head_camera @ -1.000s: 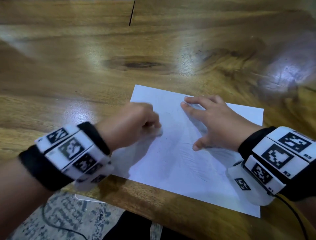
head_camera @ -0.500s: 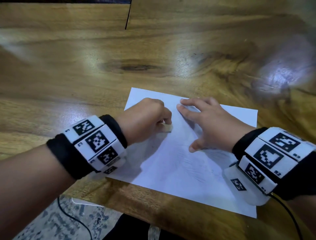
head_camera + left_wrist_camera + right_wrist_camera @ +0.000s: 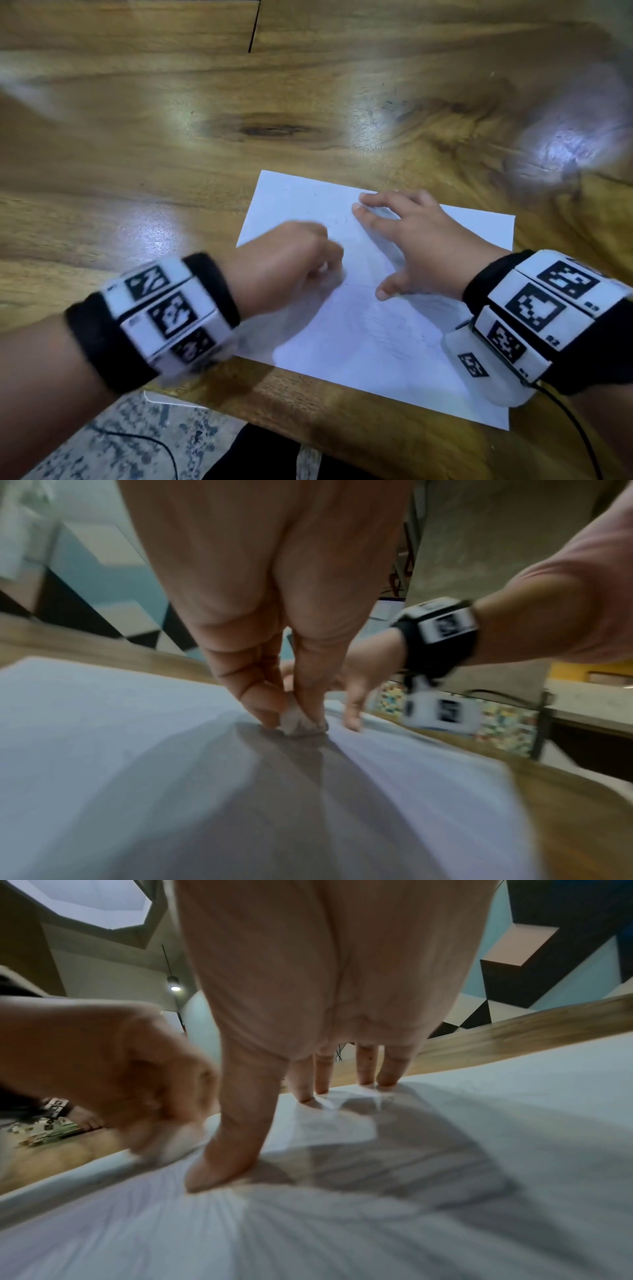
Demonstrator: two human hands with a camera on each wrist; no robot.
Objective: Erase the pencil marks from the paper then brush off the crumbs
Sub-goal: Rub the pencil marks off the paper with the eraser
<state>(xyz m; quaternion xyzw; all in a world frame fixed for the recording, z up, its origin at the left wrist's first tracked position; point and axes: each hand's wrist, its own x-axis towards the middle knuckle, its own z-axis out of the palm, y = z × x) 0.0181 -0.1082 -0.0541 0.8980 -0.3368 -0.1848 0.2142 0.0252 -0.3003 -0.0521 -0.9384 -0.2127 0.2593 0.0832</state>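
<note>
A white sheet of paper lies flat on a glossy wooden table, near the table's front edge and turned slightly askew to it. The left hand is closed into a loose fist over the left half of the sheet; its fingers and thumb pinch a small pale eraser, whose lower end touches the paper, as the left wrist view shows. This hand is blurred in the head and right wrist views. The right hand rests on the right half of the sheet with its fingers straight and spread, holding nothing; the four fingertips and the thumb tip press down on the paper, with the palm arched above it, as seen in the right wrist view. The two hands are close together but apart, the eraser lying just beside the right thumb. Faint grey pencil marks run across the middle of the sheet, below and between the hands, and a few tiny dark specks lie on the paper just left of the right fingertips; whether they are eraser crumbs cannot be told. Each wrist carries a black band with white blocks bearing black square patterns: the left wrist band and the right wrist band, the latter with a thin black cable trailing toward the table's front edge. Below that edge a speckled floor is visible.
</note>
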